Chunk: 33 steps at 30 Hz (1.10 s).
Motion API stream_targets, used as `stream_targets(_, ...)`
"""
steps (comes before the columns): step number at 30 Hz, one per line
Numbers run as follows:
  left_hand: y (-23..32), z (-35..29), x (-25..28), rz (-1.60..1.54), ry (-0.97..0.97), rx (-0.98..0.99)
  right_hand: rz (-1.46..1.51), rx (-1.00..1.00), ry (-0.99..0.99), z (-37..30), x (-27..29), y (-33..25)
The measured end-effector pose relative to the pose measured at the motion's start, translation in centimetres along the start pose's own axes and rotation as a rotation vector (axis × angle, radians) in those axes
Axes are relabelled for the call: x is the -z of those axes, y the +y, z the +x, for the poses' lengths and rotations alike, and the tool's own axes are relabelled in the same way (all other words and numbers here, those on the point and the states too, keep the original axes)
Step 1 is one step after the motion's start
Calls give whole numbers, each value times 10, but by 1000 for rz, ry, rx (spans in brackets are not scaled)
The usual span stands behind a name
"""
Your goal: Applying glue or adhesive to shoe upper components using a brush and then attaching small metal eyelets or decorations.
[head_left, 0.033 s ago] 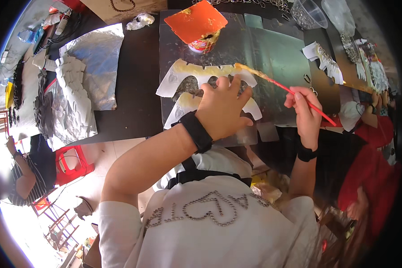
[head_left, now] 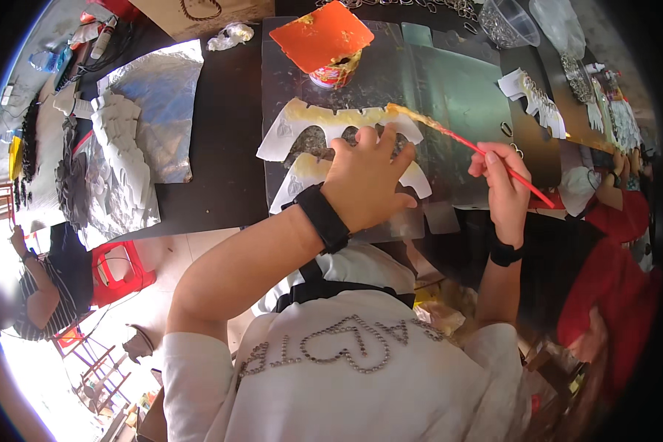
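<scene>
Two white, curved, notched pieces lie one before the other on a clear sheet. Yellowish glue coats the upper edge of the far piece [head_left: 275, 139]; the near piece [head_left: 295, 182] is partly hidden by my left hand [head_left: 367, 174]. That hand lies palm down with its fingers spread, fingertips against the far piece. My right hand [head_left: 505, 184] pinches a thin red glue brush [head_left: 460, 139]. Its glue-caked tip rests on the far piece's upper edge, right of the middle. Beyond them stands a red can [head_left: 334, 74] smeared with glue, an orange square card [head_left: 321, 37] on top.
Stacked white cut pieces [head_left: 124, 140] lie on silvery sheets [head_left: 171, 110] at left. Metal rings fill a clear tub [head_left: 510, 23] at far right. More white pieces [head_left: 532, 103] lie below it. A red stool [head_left: 122, 271] and a person in stripes are at left; others work at right.
</scene>
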<state>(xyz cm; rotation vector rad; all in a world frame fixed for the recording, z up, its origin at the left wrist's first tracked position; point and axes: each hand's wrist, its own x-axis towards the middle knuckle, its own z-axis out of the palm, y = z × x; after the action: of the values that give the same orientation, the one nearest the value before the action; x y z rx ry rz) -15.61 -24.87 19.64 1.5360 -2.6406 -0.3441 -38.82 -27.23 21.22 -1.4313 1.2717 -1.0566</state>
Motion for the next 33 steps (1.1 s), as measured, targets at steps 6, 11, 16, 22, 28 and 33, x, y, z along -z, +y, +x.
stream_targets(6,-1,-1,-1,13,48,-8,-116,68,-36,-3,3,-15)
stream_targets(11,-1,-2,-2,-4,20,1,-62,85,-49,3,-1,-11)
stream_targets(16,-2,-4,-4,14,69,-7,262,129,31,3,19,-22)
stream_targets(22,-3,-5,-6,12,54,-8,121,7,-51,5,-6,-7)
stream_targets(28,-3,-5,-8,28,70,3,-30,16,-85,8,-14,-20)
stream_targets(33,-3,-7,-8,36,58,4,-26,38,-64,11,-19,-21)
